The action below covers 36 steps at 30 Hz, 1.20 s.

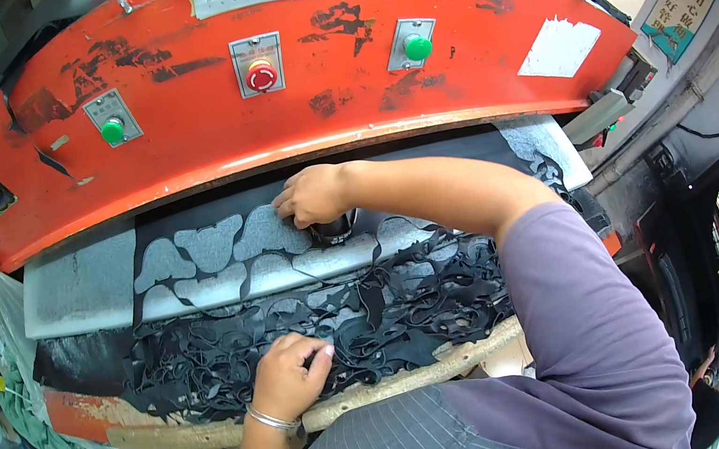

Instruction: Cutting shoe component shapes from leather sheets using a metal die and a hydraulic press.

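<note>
Reaching with right hand [310,199] to a dark object [338,231] on the pale board [84,285], bending fingers. Holding left hand [291,376] over dark scraps [206,359], curling fingers loosely. Can't tell grip for either.

Red beam [194,147] walls off the far side; height beneath it unreadable. Die [334,230] close by my right hand [314,196], in the way on its near side. My right forearm [439,187] bars passage from the right. Scraps [212,363] heaped between my left hand [293,375] and the pad [79,281]. Open run over the pad's left end.
</note>
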Available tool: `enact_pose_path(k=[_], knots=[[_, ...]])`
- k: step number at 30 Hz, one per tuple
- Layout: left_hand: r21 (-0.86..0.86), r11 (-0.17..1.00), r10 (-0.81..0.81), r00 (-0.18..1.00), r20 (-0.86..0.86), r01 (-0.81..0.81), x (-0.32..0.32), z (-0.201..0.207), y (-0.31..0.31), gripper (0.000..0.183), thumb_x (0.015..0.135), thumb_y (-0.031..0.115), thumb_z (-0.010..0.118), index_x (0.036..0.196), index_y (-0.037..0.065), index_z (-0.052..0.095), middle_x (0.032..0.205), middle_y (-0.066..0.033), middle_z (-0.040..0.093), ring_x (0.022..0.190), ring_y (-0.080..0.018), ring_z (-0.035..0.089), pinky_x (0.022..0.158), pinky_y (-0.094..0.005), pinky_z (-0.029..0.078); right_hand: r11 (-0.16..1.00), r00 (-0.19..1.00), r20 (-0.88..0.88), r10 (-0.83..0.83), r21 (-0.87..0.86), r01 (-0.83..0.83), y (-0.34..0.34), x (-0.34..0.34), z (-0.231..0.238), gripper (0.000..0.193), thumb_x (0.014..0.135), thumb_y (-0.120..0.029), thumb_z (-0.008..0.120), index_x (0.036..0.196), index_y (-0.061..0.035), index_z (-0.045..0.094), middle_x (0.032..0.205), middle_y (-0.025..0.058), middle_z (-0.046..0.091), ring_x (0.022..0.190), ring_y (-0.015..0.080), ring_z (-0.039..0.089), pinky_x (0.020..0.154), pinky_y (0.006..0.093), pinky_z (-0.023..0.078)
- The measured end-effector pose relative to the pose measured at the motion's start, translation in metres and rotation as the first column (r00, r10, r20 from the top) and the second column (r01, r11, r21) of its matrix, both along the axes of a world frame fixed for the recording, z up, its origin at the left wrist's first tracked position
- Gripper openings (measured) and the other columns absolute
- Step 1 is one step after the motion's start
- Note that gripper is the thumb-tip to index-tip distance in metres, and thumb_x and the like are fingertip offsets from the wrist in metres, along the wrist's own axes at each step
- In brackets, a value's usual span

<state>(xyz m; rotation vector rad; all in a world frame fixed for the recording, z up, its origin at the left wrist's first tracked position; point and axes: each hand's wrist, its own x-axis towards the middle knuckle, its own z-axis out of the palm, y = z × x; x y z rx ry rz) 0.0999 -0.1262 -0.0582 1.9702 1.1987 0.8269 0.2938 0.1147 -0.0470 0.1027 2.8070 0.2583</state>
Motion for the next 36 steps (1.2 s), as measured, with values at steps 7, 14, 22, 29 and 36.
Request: enact_pose_path(k=[7, 14, 22, 29, 36], knots=[[0.114, 0.993, -0.047, 0.998, 0.039, 0.042, 0.008, 0.003, 0.082, 0.013, 0.082, 0.012, 0.066, 0.091, 0.003, 0.068, 0.085, -0.0130, 0.065, 0.083, -0.0295, 0.061, 0.077, -0.0371, 0.048, 0.994, 0.936, -0.335, 0.108, 0.005, -0.113, 0.026, 0.023, 0.015, 0.008, 0.074, -0.017, 0.059, 0.078, -0.0124, 0.064, 0.092, 0.0019, 0.060, 0.094, 0.0243, 0.058, 0.080, 0.0372, 0.048], [0.138, 0.990, -0.038, 0.992, 0.119, 0.021, 0.065, -0.034, 0.140, 0.049, 0.082, 0.014, 0.064, 0.129, 0.004, 0.053, 0.112, -0.0131, 0.065, 0.083, -0.0247, 0.061, 0.068, -0.0297, 0.050, 0.506, 0.286, -0.563, -0.776, -0.284, 0.814, -0.031, 0.172, -0.013, 0.023, 0.087, -0.027, 0.060, 0.084, -0.0046, 0.063, 0.087, 0.0139, 0.063, 0.082, 0.0378, 0.061, 0.071, 0.0472, 0.050], [0.130, 0.990, 0.064, 0.992, -0.108, -0.050, 0.125, -0.080, 0.143, 0.079, 0.082, 0.018, 0.062, 0.147, -0.003, 0.021, 0.129, -0.0142, 0.058, 0.110, -0.0271, 0.054, 0.109, -0.0427, 0.031, 0.251, -0.044, -0.477, -0.878, -0.536, 0.806, -0.065, 0.178, -0.057, 0.023, 0.087, -0.025, 0.060, 0.086, -0.0032, 0.066, 0.087, 0.0175, 0.064, 0.086, 0.0383, 0.061, 0.076, 0.0456, 0.048], [0.174, 0.974, 0.179, 0.963, -0.199, -0.145, 0.136, -0.078, 0.136, 0.073, 0.086, 0.018, 0.062, 0.145, -0.004, 0.025, 0.129, -0.0066, 0.060, 0.128, -0.0238, 0.047, 0.112, -0.0421, 0.028, 0.332, -0.014, -0.433, -0.901, -0.713, 0.617, -0.089, 0.209, -0.052, 0.049, 0.082, -0.031, 0.070, 0.124, -0.0077, 0.060, 0.114, 0.0159, 0.064, 0.106, 0.0320, 0.058, 0.094, 0.0399, 0.043], [0.197, 0.948, 0.282, 0.945, -0.165, -0.249, 0.151, -0.079, 0.134, 0.056, 0.086, 0.022, 0.065, 0.135, 0.001, 0.046, 0.118, -0.0080, 0.066, 0.120, -0.0238, 0.055, 0.108, -0.0409, 0.034, 0.549, 0.196, -0.549, -0.813, -0.607, 0.575, -0.087, 0.236, -0.074, 0.063, 0.074, -0.029, 0.077, 0.130, -0.0070, 0.055, 0.124, 0.0161, 0.059, 0.116, 0.0332, 0.052, 0.102, 0.0414, 0.037]])
